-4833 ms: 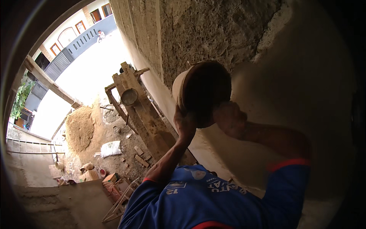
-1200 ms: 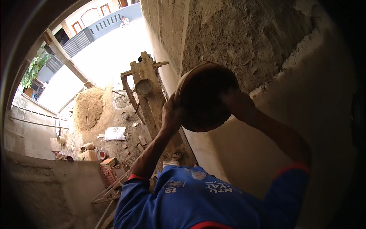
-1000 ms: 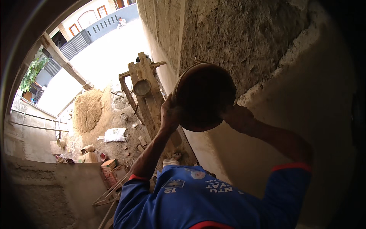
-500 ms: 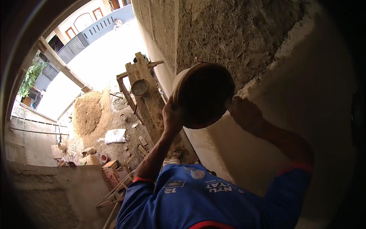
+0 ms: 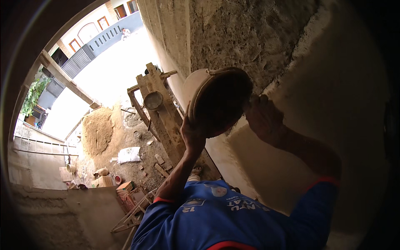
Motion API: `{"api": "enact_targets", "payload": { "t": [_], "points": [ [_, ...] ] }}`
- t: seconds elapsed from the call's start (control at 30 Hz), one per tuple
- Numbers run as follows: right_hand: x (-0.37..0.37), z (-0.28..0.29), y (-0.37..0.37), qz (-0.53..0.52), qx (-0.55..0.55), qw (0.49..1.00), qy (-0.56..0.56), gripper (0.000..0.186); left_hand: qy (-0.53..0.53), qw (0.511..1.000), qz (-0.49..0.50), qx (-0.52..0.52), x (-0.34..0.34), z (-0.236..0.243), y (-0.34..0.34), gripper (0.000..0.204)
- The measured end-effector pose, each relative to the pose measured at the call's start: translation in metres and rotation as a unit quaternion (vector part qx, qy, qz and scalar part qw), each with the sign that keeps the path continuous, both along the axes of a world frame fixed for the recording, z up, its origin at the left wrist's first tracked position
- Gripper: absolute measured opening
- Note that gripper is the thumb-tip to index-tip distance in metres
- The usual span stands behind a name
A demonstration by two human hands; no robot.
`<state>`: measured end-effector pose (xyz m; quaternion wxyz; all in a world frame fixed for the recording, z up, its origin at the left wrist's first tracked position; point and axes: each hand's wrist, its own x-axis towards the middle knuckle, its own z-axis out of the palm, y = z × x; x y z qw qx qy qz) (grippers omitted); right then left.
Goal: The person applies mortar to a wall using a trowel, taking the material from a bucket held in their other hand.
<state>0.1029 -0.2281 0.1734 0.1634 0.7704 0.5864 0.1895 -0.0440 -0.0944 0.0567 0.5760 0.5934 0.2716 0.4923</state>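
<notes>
A pale, mortar-smeared bucket (image 5: 218,102) is held up in front of me, tilted, its round mouth in deep shadow. What lies inside it is too dark to make out. My left hand (image 5: 192,135) grips the bucket's left lower side, fingers against its wall. Close by the right side of the rim, my right hand (image 5: 264,118) is closed; whatever its fingers hold is hidden in the shade. Behind the bucket rises a rough, unsmoothed wall face (image 5: 246,37), with a smoother plastered surface (image 5: 316,104) to its right.
Below stands a scaffold of wooden planks (image 5: 166,116), with a round pan (image 5: 153,100) on it. Further left on the ground are a sand heap (image 5: 96,131), a white sack (image 5: 129,155) and scattered wood pieces. A distant person (image 5: 125,33) is by the far fence.
The bucket has moved slightly left and tipped further, showing more of its outer wall. My right hand has risen a little beside the rim, while my left keeps its grip.
</notes>
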Motion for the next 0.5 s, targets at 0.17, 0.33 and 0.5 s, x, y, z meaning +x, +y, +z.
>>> {"api": "enact_targets", "payload": {
  "t": [0.17,0.33,0.5],
  "points": [
    [-0.014,0.008,0.015,-0.094,0.001,0.99,-0.107,0.02,0.04,0.997,-0.001,0.062,-0.001,0.008,-0.004,0.056],
    [0.005,-0.02,0.013,0.011,0.125,0.991,0.046,0.016,0.088,0.988,0.03,0.127,-0.006,0.003,0.005,0.06],
    [0.077,-0.073,0.005,0.255,0.138,0.935,0.204,0.015,0.092,0.992,-0.04,0.078,-0.014,0.026,0.012,0.055]
  ]
}}
